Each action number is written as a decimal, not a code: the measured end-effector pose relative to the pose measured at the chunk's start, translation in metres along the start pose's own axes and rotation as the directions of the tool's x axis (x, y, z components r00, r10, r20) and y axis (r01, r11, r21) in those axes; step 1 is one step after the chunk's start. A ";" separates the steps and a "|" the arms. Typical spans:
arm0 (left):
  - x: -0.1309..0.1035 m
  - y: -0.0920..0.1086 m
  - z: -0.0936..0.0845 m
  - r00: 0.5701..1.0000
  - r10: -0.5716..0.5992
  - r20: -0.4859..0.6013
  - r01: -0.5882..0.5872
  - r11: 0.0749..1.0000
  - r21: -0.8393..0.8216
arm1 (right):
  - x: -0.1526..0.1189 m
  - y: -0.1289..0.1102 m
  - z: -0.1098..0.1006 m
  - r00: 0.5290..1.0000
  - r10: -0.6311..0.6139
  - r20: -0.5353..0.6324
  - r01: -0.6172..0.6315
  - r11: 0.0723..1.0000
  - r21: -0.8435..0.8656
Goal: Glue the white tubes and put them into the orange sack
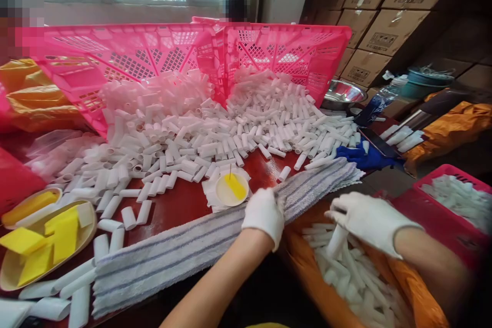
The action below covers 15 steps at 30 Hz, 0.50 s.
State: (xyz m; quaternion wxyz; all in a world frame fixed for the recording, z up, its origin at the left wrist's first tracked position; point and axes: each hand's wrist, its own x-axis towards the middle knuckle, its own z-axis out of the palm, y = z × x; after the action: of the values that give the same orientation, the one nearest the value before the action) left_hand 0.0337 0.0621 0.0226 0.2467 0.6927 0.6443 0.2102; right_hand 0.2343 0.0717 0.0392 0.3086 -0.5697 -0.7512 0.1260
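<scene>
My left hand (263, 215), in a white glove, is closed over the striped towel (169, 256) near the table's front edge. Its fingers curl away from me, so whatever they hold is hidden. My right hand (365, 220), also gloved, is at the right above an orange bag (307, 266) of white tubes. Between its fingers and thumb is a short white plastic tube (337, 241), pointing down toward the others. Just beyond the left hand stands a small round dish (223, 196) with a yellow piece (235, 186) and a thin stick, resting on white paper.
A large heap of white tubes (215, 133) spills from pink baskets (284, 46) across the red table. At left is an oval dish (90, 220) with yellow pads. To the right are a metal bowl (344, 93), a bottle (384, 97), a red crate (446, 171) and stacked cartons (384, 36).
</scene>
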 end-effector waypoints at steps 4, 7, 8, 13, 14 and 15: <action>0.054 0.017 0.009 0.995 0.050 -0.085 -0.036 0.987 0.156 | 0.062 0.027 -0.005 0.991 0.056 0.118 0.009 0.872 -0.490; 0.084 0.027 0.022 0.999 0.051 -0.019 -0.044 0.965 0.258 | 0.107 0.042 0.016 0.939 0.041 0.342 0.206 0.729 -0.653; 0.089 0.029 0.026 0.999 0.043 0.009 -0.043 0.962 0.270 | 0.117 0.047 0.023 0.920 0.038 0.391 0.248 0.715 -0.653; 0.079 0.026 0.021 0.999 0.049 0.016 -0.052 0.963 0.265 | 0.122 0.049 0.034 0.924 -0.047 0.380 0.269 0.786 -0.556; 0.068 0.022 0.016 0.997 0.077 -0.008 -0.073 0.970 0.231 | 0.116 0.044 0.033 0.947 -0.082 0.312 0.230 0.850 -0.473; 0.055 0.016 0.010 0.993 0.105 -0.043 -0.097 0.981 0.168 | 0.109 0.038 0.032 0.968 -0.104 0.228 0.182 0.918 -0.353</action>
State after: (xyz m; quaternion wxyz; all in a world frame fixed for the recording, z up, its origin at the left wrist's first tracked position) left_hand 0.0573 0.1156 0.0229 0.1604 0.7371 0.6296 0.1859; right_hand 0.2264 0.1909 0.0287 0.1250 -0.5449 -0.8290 0.0167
